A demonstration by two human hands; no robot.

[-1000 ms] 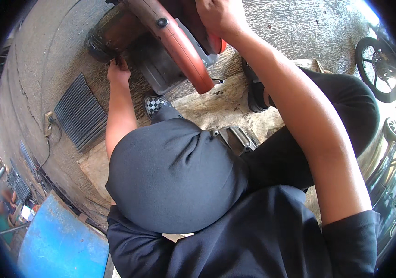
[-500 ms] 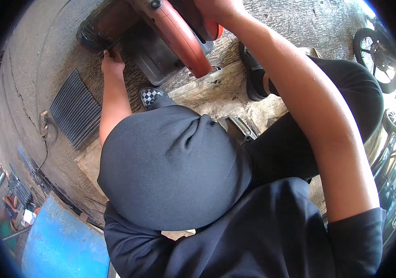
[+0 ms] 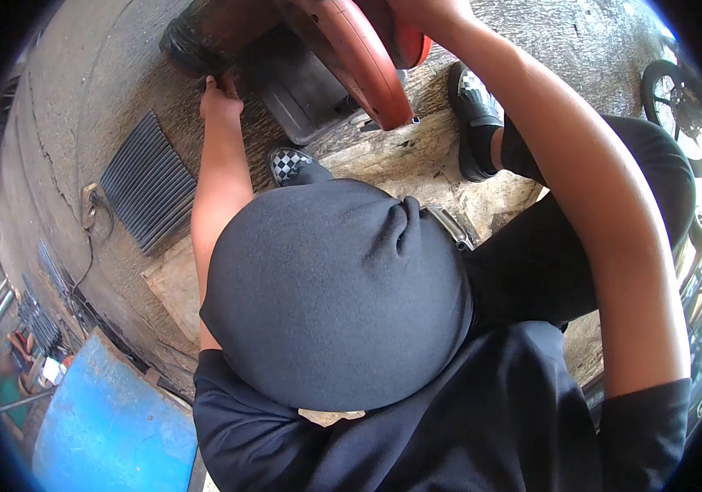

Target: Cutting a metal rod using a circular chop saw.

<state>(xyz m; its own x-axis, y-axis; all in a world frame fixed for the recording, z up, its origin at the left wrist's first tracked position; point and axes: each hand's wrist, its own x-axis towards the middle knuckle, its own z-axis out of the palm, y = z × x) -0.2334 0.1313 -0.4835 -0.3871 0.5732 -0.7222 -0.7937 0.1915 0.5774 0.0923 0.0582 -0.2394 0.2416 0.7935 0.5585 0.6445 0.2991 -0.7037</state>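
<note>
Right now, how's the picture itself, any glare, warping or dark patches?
In the head view, fisheye bending is strong toward the black rim; in the head view, glare whitens the right side around the wheel; in the head view, shadow dulls the grey tray and hides detail at the left hand's fingertips, while the top edge crops the right hand.

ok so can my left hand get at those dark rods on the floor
Probably yes: the left hand is close to the dark rods, and only floor shows between them.
</note>
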